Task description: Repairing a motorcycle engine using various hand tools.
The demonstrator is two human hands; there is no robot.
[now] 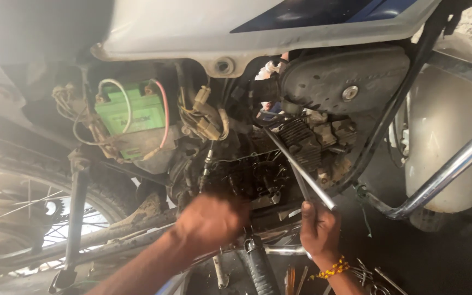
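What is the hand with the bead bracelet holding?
The right hand holds a long metal rod, its grip at the rod's lower end.

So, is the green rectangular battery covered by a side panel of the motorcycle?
No, the green rectangular battery sits exposed in the open frame under the white body panel, with its white and red wires in plain sight.

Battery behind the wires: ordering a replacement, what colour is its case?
Green battery, seen in the head view.
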